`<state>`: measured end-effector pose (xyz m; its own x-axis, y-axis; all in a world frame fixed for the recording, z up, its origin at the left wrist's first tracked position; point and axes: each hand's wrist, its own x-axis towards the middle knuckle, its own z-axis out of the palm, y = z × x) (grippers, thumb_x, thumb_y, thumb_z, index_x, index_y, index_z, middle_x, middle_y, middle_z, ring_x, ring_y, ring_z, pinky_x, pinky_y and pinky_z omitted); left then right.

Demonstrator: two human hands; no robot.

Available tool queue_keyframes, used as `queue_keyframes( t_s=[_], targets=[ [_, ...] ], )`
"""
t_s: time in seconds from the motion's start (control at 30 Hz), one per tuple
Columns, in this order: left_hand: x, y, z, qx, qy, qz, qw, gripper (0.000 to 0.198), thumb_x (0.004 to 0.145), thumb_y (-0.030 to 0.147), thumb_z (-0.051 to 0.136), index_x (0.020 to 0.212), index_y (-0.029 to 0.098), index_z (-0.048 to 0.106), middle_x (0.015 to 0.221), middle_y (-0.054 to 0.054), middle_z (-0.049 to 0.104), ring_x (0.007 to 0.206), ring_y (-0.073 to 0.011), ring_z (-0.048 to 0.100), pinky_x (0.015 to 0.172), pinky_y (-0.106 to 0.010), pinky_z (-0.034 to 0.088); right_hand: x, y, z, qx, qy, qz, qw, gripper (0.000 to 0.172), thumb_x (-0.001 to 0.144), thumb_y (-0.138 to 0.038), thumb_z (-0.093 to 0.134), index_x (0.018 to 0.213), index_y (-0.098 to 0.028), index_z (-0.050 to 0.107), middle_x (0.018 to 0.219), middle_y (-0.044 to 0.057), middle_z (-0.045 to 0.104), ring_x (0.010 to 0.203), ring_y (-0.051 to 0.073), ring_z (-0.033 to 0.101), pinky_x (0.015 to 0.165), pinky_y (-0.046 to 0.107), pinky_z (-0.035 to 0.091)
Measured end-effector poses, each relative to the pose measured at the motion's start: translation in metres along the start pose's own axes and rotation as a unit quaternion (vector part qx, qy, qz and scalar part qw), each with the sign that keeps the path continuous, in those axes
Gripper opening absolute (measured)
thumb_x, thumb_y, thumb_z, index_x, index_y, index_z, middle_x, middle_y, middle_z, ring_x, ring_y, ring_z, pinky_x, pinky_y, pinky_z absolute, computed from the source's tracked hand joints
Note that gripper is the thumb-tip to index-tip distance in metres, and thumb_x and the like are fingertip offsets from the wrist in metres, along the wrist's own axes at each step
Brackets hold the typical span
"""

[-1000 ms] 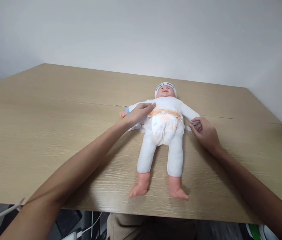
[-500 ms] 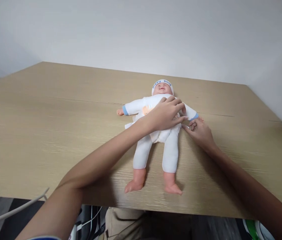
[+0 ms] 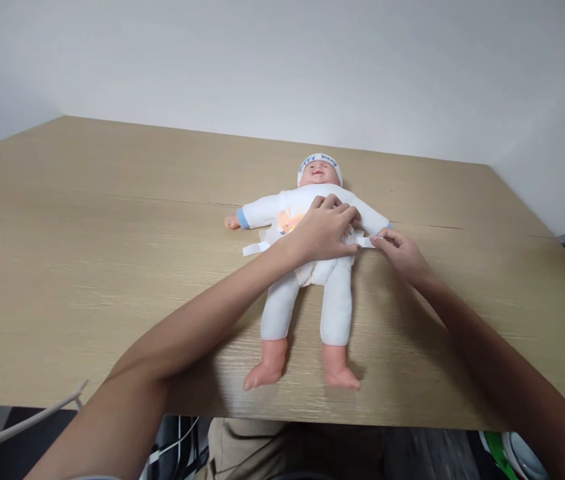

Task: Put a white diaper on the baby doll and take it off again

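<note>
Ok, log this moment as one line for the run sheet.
left hand: flat on belly of doll | right hand: pinching diaper tab | doll: on its back on table

A plain office-like room — a wide wood-grain desk [image 3: 112, 267] against a bare white wall [image 3: 262, 67] at twelve o'clock, cables [image 3: 22, 420] hanging at seven.

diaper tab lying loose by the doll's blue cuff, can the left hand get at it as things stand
Probably yes. The diaper tab lies uncovered on the table, and the left hand rests on the belly of the doll close beside it, with nothing between them.
</note>
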<state>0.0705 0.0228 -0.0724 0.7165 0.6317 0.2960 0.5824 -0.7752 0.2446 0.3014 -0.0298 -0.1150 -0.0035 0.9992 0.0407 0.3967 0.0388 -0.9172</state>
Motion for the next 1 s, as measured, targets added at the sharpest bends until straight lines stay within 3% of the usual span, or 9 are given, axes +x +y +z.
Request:
queue_keyframes(
  t_s=[0.1,0.23,0.37,0.6,0.73,0.83,0.9,1.0],
  targets=[
    [0.000,0.000,0.000,-0.010,-0.002,-0.004,1.000,0.053,0.090,0.040,0.076,0.137,0.019,0.064,0.134,-0.013,0.078,0.127,-0.0397,0.056,0.111,-0.053,0.038,0.014,-0.022,0.010,0.043,-0.036,0.017,0.998,0.053,0.080,-0.071,0.074,0.067,-0.027,0.047,0.060,-0.006,0.039,0.060,0.014,0.035,0.060,0.032,0.031],
    [0.000,0.000,0.001,-0.016,0.004,-0.008,1.000,0.067,0.088,0.037,0.072,0.150,0.016,0.057,0.131,-0.015,0.077,0.128,-0.0410,0.056,0.111,-0.053,0.039,0.029,-0.036,0.029,0.048,-0.071,0.006,0.996,0.047,0.077,-0.065,0.076,0.068,-0.026,0.052,0.062,-0.004,0.047,0.063,0.015,0.044,0.060,0.031,0.038],
    [-0.001,0.001,0.000,-0.018,0.009,-0.012,1.000,0.078,0.087,0.035,0.070,0.159,0.014,0.049,0.138,-0.016,0.074,0.131,-0.0404,0.056,0.114,-0.053,0.039,0.036,-0.032,0.044,0.066,-0.056,-0.007,0.996,0.037,0.078,-0.057,0.073,0.073,-0.024,0.057,0.071,-0.002,0.056,0.070,0.016,0.052,0.065,0.033,0.045],
    [-0.002,0.002,-0.005,-0.063,0.012,-0.020,0.998,0.084,0.084,0.030,0.073,0.162,0.021,0.045,0.147,-0.013,0.069,0.135,-0.0376,0.057,0.120,-0.053,0.038,0.030,-0.015,0.060,0.122,-0.009,-0.063,0.990,0.047,0.095,-0.068,0.070,0.083,-0.025,0.053,0.079,-0.001,0.056,0.077,0.018,0.054,0.073,0.034,0.048],
    [-0.007,0.001,-0.013,-0.118,0.053,-0.015,0.992,0.073,0.088,0.029,0.072,0.157,0.024,0.049,0.151,-0.010,0.069,0.140,-0.0353,0.057,0.122,-0.053,0.040,0.008,-0.006,0.064,0.058,0.074,-0.169,0.981,0.041,0.111,-0.064,0.051,0.101,-0.027,0.063,0.099,0.005,0.068,0.093,0.024,0.063,0.088,0.041,0.054],
    [-0.021,0.003,-0.021,-0.125,0.099,-0.003,0.987,0.053,0.097,0.033,0.069,0.147,0.024,0.056,0.152,-0.010,0.069,0.140,-0.0334,0.059,0.122,-0.051,0.043,-0.007,-0.004,0.064,-0.075,0.135,-0.289,0.945,0.037,0.115,-0.050,0.044,0.124,-0.028,0.072,0.120,0.010,0.075,0.115,0.031,0.067,0.107,0.051,0.052],
    [-0.038,0.003,-0.024,-0.119,0.138,0.007,0.983,0.042,0.103,0.037,0.064,0.142,0.024,0.059,0.148,-0.010,0.071,0.136,-0.0320,0.062,0.121,-0.051,0.044,-0.012,-0.004,0.064,-0.137,0.139,-0.343,0.919,0.039,0.115,-0.041,0.042,0.134,-0.029,0.075,0.131,0.012,0.075,0.126,0.033,0.067,0.113,0.054,0.050],
    [-0.072,-0.007,-0.021,-0.104,0.204,0.010,0.973,0.030,0.111,0.036,0.053,0.138,0.024,0.059,0.141,-0.011,0.073,0.132,-0.0301,0.064,0.117,-0.050,0.047,-0.011,0.000,0.061,-0.184,0.122,-0.367,0.904,0.044,0.115,-0.034,0.041,0.143,-0.028,0.075,0.143,0.011,0.075,0.133,0.033,0.066,0.117,0.055,0.050]
  ],
)
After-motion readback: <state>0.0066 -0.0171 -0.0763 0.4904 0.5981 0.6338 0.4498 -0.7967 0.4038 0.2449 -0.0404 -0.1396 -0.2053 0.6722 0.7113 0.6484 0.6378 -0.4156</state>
